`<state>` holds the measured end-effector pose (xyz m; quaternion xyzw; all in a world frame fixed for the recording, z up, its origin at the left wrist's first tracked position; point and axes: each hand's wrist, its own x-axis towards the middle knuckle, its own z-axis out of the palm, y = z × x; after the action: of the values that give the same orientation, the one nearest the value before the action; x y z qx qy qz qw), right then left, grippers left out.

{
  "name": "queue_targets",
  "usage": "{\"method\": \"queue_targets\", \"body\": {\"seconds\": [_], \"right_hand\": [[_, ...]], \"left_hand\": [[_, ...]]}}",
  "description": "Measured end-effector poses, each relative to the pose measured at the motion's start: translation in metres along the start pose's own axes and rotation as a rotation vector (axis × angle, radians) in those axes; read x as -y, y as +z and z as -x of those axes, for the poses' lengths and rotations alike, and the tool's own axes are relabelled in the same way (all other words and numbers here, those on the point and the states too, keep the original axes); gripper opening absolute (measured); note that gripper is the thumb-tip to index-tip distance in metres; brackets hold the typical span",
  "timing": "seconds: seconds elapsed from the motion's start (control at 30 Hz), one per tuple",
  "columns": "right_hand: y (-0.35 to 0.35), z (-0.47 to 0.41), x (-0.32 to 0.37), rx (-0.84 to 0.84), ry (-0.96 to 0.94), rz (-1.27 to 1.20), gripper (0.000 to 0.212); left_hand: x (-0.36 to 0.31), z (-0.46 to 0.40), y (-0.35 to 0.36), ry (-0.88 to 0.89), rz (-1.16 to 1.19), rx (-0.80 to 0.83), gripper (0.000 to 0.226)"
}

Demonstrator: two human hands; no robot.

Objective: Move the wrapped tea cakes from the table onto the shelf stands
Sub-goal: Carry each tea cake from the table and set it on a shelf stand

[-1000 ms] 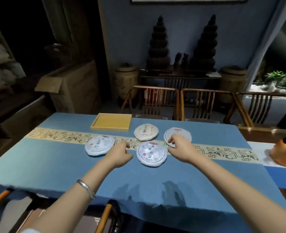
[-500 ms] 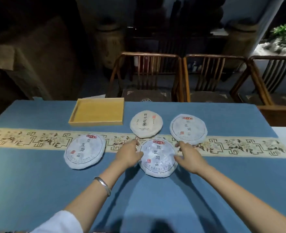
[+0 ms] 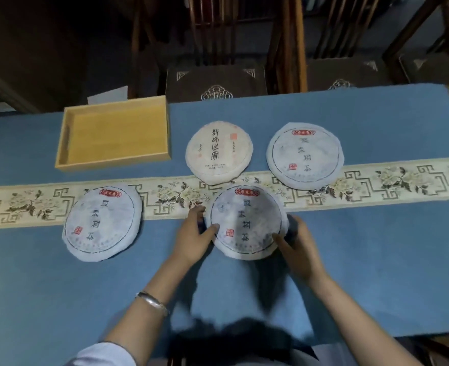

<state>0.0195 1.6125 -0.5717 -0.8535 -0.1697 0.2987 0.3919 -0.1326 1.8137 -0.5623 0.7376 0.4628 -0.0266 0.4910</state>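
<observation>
My left hand (image 3: 191, 240) and right hand (image 3: 298, 248) hold the nearest tea cake (image 3: 245, 221) by its two sides, thumbs on top. The grip is closed on it. The cake is round and lies flat on the blue worktop (image 3: 350, 260), red stamp at its far edge. Three more cakes lie farther off: left (image 3: 102, 223), middle (image 3: 219, 151), right (image 3: 305, 155). A yellow tray (image 3: 113, 133) sits far left.

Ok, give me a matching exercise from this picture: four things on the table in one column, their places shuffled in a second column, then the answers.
1. yellow tray
2. cream-wrapped tea cake
3. near tea cake
4. lone tea cake

A. between left hand and right hand
B. far left, at the table's back edge
C. left, on the patterned runner
D. back row, beside the tray

Pairs: 1-B, 2-D, 3-A, 4-C
</observation>
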Motion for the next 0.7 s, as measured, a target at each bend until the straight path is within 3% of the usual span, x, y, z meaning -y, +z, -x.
{"method": "queue_targets", "body": {"seconds": [0.13,0.4,0.7], "right_hand": [[0.013,-0.007,-0.006,-0.051,0.144,-0.199,0.056],[0.015,-0.023,-0.005,0.161,0.221,-0.486,0.063],[0.003,-0.027,0.011,0.225,0.19,-0.643,0.064]], "left_hand": [[-0.003,-0.011,0.007,-0.018,0.169,0.015,0.068],[-0.002,-0.025,0.018,-0.065,0.269,0.088,0.077],[-0.017,-0.011,0.018,-0.061,0.559,0.107,0.052]]}}
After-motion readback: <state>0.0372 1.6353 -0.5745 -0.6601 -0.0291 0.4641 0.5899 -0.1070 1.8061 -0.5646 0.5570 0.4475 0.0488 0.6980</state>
